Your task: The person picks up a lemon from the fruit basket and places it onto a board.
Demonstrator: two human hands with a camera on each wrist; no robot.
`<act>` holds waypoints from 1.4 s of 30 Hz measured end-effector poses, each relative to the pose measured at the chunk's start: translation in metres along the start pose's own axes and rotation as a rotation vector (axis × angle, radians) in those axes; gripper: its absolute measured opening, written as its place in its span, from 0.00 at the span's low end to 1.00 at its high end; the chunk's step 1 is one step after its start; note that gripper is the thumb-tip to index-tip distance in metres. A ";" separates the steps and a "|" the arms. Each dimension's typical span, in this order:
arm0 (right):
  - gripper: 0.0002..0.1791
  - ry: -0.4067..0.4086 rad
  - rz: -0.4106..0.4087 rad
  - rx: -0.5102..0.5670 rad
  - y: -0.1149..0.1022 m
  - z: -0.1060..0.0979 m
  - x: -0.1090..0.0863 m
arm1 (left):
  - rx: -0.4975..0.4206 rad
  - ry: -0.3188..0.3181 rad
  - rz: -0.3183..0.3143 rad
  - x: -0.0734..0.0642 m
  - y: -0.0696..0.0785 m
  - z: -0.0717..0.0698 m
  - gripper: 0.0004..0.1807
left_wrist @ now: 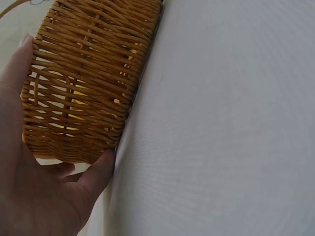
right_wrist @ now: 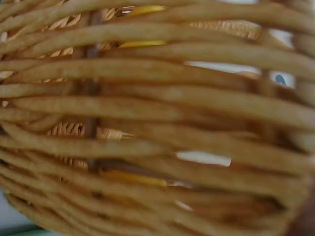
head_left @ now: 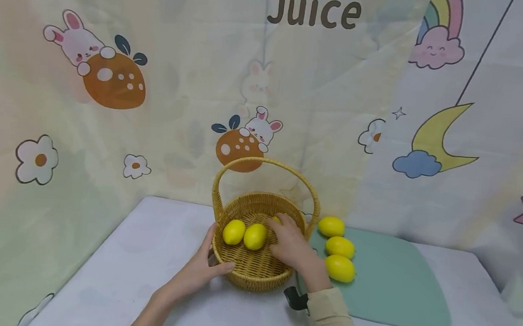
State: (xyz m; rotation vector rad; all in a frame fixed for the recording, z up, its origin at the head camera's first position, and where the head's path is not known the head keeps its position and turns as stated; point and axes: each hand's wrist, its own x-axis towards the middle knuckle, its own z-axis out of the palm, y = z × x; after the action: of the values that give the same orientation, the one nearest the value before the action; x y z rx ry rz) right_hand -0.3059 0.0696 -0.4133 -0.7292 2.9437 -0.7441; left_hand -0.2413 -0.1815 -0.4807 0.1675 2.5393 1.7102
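Observation:
A woven wicker basket point(head_left: 255, 283) with a tall arched handle stands on the white table. My left hand point(head_left: 198, 269) grips its left side, thumb over the front rim; the left wrist view shows the fingers around the woven wall point(left_wrist: 88, 83). Inside the basket, my right hand point(head_left: 293, 244) has its fingers curled over a lemon point(head_left: 276, 219), mostly hidden beneath them. Two more lemons, one at the left point(head_left: 234, 232) and one beside it point(head_left: 255, 236), lie in the basket. In the right wrist view the basket's weave point(right_wrist: 147, 105) covers most of the right hand's work.
Right of the basket lies a green mat point(head_left: 397, 286). Three lemons form a row along its left edge: a back one point(head_left: 331, 227), a middle one point(head_left: 340, 247) and a front one point(head_left: 340, 269). A printed cloth point(head_left: 180, 67) hangs behind the table.

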 end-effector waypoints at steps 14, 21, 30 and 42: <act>0.34 0.072 0.000 -0.162 0.004 0.012 0.010 | -0.015 -0.003 -0.001 -0.001 0.002 0.002 0.59; 0.27 0.078 0.015 -0.178 0.002 0.014 0.009 | -0.008 -0.001 -0.006 0.000 0.002 0.002 0.60; 0.29 -0.032 0.078 -0.160 -0.010 0.006 -0.006 | 0.003 0.001 -0.004 -0.001 0.005 0.000 0.60; 0.29 -0.078 0.063 -0.171 -0.021 -0.002 -0.022 | -0.019 -0.004 -0.008 -0.002 0.004 0.001 0.60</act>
State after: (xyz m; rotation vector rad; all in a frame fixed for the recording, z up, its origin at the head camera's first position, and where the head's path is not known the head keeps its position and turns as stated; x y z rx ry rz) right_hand -0.2772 0.0637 -0.4045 -0.6541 2.9697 -0.4526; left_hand -0.2392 -0.1797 -0.4773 0.1591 2.5159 1.7288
